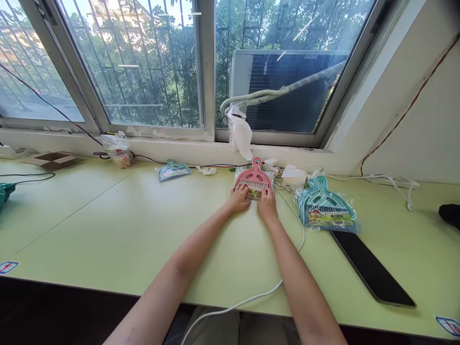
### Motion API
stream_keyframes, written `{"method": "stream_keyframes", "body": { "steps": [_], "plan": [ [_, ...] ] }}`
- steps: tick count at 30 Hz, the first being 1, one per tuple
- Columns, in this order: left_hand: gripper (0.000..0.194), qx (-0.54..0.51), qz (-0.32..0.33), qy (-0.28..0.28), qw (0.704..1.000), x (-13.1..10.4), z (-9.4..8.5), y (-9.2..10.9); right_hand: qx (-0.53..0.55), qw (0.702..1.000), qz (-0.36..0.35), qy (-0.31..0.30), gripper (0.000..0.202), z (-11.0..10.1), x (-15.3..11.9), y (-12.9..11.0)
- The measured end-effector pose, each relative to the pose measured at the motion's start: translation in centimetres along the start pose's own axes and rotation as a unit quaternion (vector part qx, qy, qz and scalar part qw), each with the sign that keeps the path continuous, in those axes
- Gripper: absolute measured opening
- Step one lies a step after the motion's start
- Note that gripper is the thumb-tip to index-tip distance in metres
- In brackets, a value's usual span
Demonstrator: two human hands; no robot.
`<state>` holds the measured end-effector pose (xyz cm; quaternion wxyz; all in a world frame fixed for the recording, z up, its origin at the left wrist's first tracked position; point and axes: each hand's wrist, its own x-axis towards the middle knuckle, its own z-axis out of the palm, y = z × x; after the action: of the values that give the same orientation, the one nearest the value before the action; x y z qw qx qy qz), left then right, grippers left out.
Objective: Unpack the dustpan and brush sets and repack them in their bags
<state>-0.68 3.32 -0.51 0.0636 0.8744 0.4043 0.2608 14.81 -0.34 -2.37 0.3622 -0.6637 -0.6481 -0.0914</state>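
Note:
A pink mini dustpan and brush set (256,178) in clear wrapping lies toward the back of the table, its handle pointing at the window. A printed label crosses its near part. My left hand (239,198) grips its near left corner, fingers curled on the edge. At the near right corner my right hand (267,203) holds it the same way. Off to the right, several wrapped teal dustpan sets (325,206) sit stacked. Another teal dustpan set (173,170) lies alone to the left, near the wall.
A black tablet (372,268) lies front right on the pale green table (118,230). A white cable (247,302) runs beside my right arm and over the front edge. Along the window wall are an open cardboard box (52,159), a plastic bag (118,149) and more cables.

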Motion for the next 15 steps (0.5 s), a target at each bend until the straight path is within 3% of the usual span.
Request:
{"method": "stream_keyframes", "body": {
  "steps": [5,11,15],
  "plan": [
    [0.04,0.03,0.014,0.001,0.999,-0.05,0.11,-0.01,-0.015,1.0,-0.003,-0.012,0.037,-0.3,-0.06,-0.18],
    [0.047,0.07,0.138,-0.017,0.988,-0.18,-0.51,0.76,-0.019,1.0,-0.016,-0.015,0.035,-0.78,-0.26,-0.17],
    [0.053,0.057,0.155,-0.031,0.986,-0.12,-0.3,0.68,-0.023,0.999,-0.012,-0.022,0.035,-0.79,-0.3,-0.17]
  ]
}}
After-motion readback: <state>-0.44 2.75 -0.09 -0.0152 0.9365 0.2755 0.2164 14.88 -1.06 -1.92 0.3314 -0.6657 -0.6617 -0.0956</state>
